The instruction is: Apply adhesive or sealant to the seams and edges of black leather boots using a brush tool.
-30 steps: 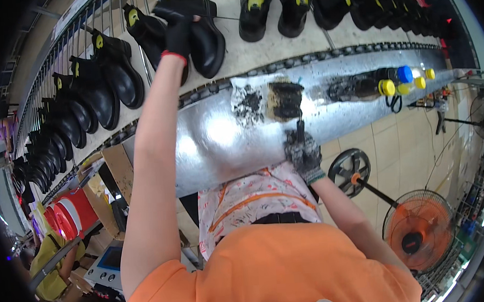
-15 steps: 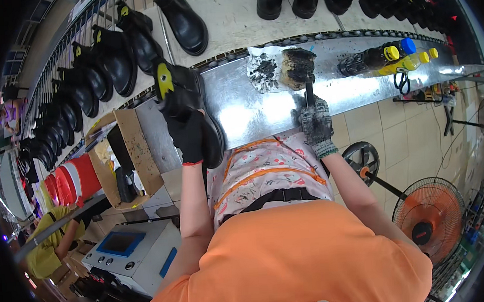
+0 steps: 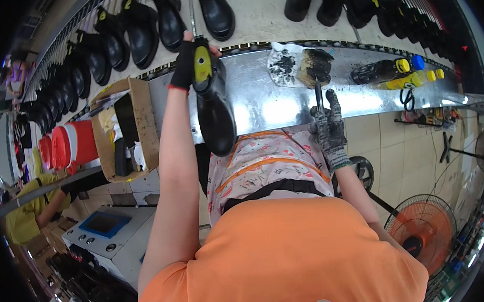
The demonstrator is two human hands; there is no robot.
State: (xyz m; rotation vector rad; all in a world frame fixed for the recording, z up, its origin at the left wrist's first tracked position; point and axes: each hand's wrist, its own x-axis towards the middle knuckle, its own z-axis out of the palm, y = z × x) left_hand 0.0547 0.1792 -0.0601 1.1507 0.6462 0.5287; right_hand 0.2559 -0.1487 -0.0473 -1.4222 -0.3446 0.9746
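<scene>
orange shirt, patterned apron, gloved hands

Rows of black boots (image 3: 135,30) are riding past on the rack beyond the shiny metal counter (image 3: 261,108). Dark bottles with yellow and blue caps (image 3: 395,72) are lying on the counter's right part, and scissors (image 3: 408,97) are resting just beside them. An open cardboard box (image 3: 121,128) is sitting at the counter's left end, with red drums (image 3: 67,145) standing near it. A grey machine with a blue panel (image 3: 106,234) is standing below. An orange floor fan (image 3: 424,225) is standing at lower right. A person in yellow (image 3: 27,211) is bending at far left.
</scene>
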